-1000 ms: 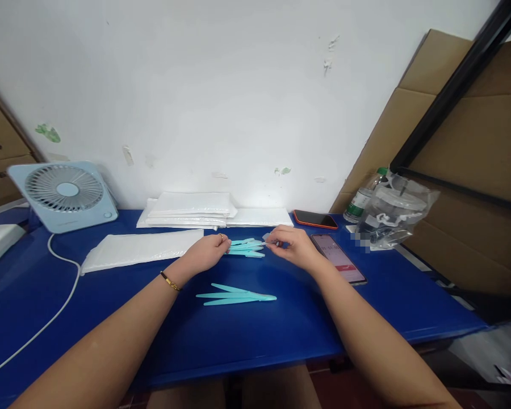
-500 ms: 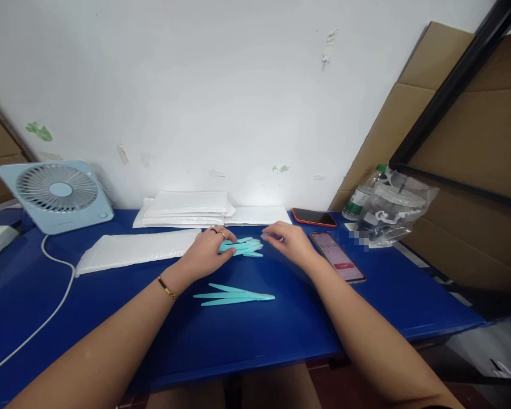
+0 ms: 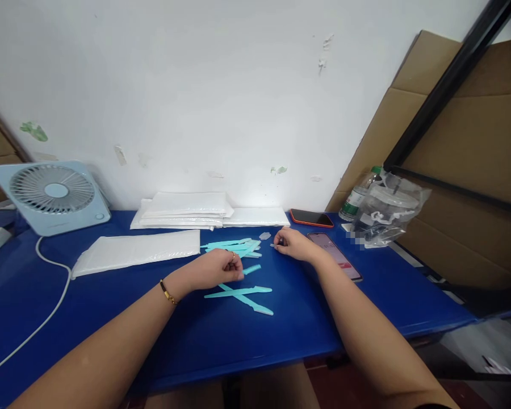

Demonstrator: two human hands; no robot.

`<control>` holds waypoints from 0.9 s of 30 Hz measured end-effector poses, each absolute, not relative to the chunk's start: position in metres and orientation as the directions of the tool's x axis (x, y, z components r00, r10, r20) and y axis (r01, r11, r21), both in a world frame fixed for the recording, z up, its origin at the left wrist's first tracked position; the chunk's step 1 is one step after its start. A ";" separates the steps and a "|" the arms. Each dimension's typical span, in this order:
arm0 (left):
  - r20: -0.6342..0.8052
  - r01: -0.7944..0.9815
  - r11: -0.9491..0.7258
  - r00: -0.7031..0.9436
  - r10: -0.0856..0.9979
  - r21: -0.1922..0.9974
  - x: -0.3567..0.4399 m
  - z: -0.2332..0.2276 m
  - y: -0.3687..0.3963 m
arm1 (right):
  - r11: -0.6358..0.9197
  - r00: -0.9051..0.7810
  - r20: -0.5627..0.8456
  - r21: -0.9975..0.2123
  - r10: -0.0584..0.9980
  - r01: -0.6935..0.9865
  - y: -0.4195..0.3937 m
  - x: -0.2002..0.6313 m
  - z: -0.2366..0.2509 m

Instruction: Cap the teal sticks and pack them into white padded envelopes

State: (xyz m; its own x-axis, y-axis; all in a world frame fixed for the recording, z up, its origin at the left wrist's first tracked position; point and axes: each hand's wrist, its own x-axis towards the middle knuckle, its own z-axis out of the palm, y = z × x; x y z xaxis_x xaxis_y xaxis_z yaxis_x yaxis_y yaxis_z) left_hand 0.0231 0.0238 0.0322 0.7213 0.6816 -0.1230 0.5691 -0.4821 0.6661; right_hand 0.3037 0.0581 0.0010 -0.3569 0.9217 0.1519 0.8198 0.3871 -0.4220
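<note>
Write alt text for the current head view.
A left hand pinches a teal stick among other sticks on a blue table, while the right hand pinches a small clear piece. White packets lie beyond, with a fan to the left and two phones to the right.

- The left hand point(image 3: 218, 268) has come off the turquoise bundle point(image 3: 250, 247) toward the person and now pinches one turquoise stick point(image 3: 252, 269).
- Of the three fanned sticks in front, two crossed sticks point(image 3: 235, 292) now lie there.
- The right hand point(image 3: 294, 244) has drawn away from the bundle; a clear piece point(image 3: 264, 236) lies exposed between them.
</note>
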 end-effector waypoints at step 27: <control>0.030 0.580 -0.466 0.605 0.796 0.668 0.019 0.029 0.039 | 0.697 -0.437 0.543 -0.581 0.717 0.421 0.023 0.248 0.021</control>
